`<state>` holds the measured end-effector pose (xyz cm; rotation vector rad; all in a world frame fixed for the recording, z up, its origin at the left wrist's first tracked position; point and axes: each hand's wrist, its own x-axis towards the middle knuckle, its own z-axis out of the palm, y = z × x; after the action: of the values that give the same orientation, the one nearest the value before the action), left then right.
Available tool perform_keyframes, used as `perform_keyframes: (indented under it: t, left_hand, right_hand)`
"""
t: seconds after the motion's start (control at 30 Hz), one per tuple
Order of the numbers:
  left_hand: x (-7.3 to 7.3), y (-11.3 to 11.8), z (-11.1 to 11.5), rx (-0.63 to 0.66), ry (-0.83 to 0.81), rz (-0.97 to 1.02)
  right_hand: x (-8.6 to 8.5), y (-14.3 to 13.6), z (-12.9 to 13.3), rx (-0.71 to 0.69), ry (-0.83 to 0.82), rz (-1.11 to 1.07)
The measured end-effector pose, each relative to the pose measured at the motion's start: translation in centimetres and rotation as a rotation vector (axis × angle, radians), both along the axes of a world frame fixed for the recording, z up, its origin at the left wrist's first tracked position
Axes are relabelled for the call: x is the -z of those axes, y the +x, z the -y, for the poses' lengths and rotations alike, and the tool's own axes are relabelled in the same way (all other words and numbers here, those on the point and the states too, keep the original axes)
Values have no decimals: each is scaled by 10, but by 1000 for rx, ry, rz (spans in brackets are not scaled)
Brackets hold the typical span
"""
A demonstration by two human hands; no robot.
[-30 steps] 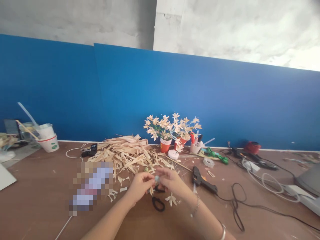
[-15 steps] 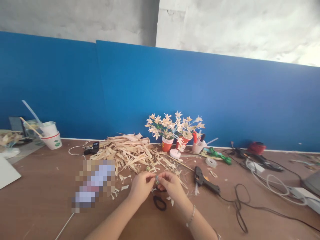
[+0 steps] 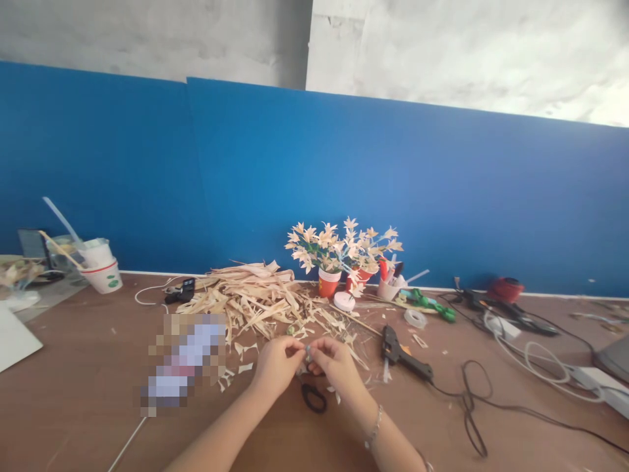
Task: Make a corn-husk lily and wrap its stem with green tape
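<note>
My left hand [image 3: 279,362] and my right hand [image 3: 335,360] meet over the middle of the brown table, thumbs and forefingers pinched together. Between the fingertips shows a tiny pale-blue piece [image 3: 308,351], too small to name and mostly covered by the fingers. Both hands are closed around it. Just below them lie black-handled scissors [image 3: 313,398], their blades hidden under the hands. Cut pale husk scraps [image 3: 244,368] are scattered to the left of my left hand. Behind the hands spreads a heap of dry husk strips [image 3: 250,295].
Pale husk flowers [image 3: 339,246] stand in red cups [image 3: 329,284] against the blue partition [image 3: 314,164]. A black glue gun [image 3: 405,357] lies on the right, its cable [image 3: 466,400] looping across the table. Farther right are a tape roll [image 3: 415,319] and white cords [image 3: 545,373]. A white cup [image 3: 102,275] stands far left.
Both hands stay nearly in place, still pinched together over the scissors. Only the fingertips around the small piece have shifted slightly.
</note>
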<state>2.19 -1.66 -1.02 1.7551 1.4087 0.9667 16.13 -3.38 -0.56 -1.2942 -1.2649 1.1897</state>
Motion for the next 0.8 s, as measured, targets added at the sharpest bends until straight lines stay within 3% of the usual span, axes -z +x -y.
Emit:
perform_keyframes:
  t: [0.43,0.8]
  left_hand:
    - [-3,2,3,-39,18,-51]
    - [-10,3,9,-69,61,-169]
  right_hand:
    - [-5,-6,4,57,13,-48]
    - [5,-9,2,114,38,62]
